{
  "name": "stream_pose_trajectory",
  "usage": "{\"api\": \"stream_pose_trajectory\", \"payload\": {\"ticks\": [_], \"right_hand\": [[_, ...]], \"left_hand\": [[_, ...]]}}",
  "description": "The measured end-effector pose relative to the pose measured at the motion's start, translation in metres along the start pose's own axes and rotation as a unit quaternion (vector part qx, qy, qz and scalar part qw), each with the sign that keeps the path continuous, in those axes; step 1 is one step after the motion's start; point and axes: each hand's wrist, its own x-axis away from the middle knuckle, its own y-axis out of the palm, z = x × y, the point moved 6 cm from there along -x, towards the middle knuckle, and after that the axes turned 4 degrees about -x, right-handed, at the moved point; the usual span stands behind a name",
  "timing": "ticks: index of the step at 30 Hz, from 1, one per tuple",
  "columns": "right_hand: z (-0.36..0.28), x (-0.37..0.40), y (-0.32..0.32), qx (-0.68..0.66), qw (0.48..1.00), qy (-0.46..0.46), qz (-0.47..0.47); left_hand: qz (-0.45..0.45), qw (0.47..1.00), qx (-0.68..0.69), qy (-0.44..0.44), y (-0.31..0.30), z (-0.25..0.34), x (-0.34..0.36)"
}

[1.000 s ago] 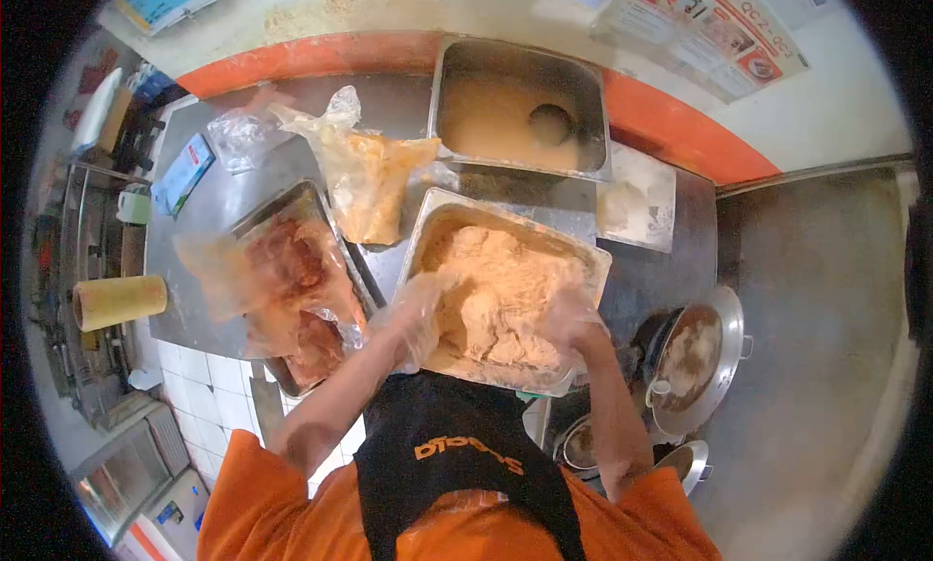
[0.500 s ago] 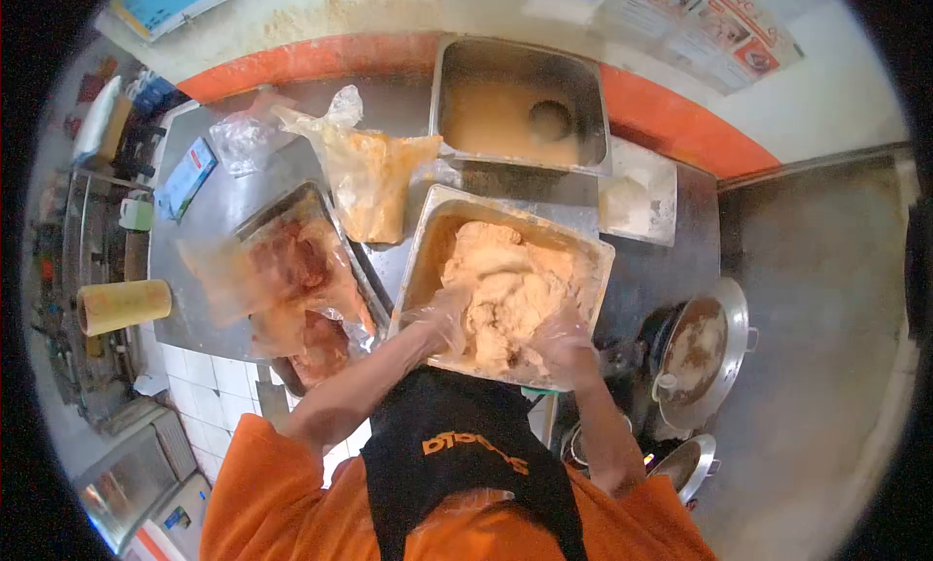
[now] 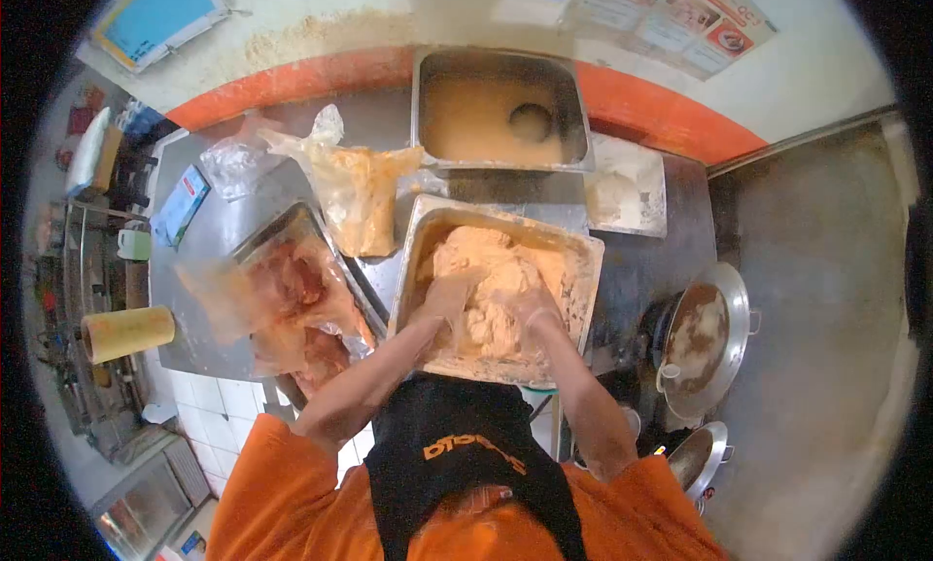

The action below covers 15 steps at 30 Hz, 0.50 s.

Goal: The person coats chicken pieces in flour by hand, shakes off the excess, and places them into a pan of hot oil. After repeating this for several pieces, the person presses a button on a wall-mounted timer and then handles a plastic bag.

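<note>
A metal tray (image 3: pixel 595 269) in front of me holds a heap of flour-coated pieces (image 3: pixel 476 245) in loose orange-tinted flour. My left hand (image 3: pixel 450 297), in a clear plastic glove, lies on the left side of the heap with its fingers stretched over it. From the right, my right hand (image 3: pixel 531 306), also gloved, presses on the heap, fingers pointing inward and partly sunk in the coating. What the coated pieces are underneath is hidden by the flour.
Left of the tray, a pan with raw meat (image 3: pixel 299 274) in plastic stands beside a plastic bag of orange powder (image 3: pixel 364 201). Behind is a metal basin (image 3: pixel 476 123) of cloudy orange liquid. A white floury tray (image 3: pixel 627 187) lies back right; a large wok (image 3: pixel 702 337) stands at right.
Both hands have moved inward and up from the sides of the heap onto its top. The heap looks more gathered, and the camera view has shifted slightly.
</note>
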Motion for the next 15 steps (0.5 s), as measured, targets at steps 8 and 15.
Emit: {"api": "stream_pose_trajectory", "payload": {"ticks": [8,15], "right_hand": [[-0.115,0.168,-0.061,-0.167,0.928,-0.325,0.071],[-0.001,-0.003,-0.058,-0.156,0.988,-0.012,0.003]], "left_hand": [[-0.041,0.941,0.289,0.173,-0.036,0.105,0.081],[0.022,0.854,0.486,-0.187,-0.013,0.023,0.050]]}}
